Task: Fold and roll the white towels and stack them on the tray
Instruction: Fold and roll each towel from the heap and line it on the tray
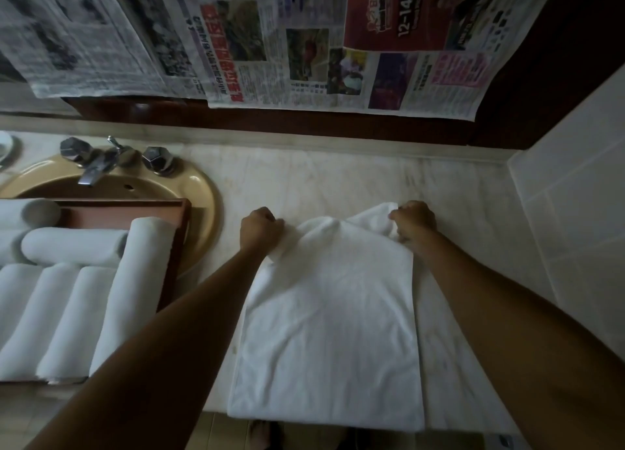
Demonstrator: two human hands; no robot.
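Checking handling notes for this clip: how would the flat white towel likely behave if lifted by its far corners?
Probably floppy: the towel bunches and creases where the left hand and right hand pinch it. Likely light, since a fingertip grip raises the far edge. Unlikely to slide freely; it lies slack on the counter.

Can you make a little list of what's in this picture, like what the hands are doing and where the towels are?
left hand: grips the flat towel's far left corner
right hand: grips its far right corner
flat towel: spread on the marble counter
rolled towels: stacked on the wooden tray
tray place: over the sink
wall: newspapers
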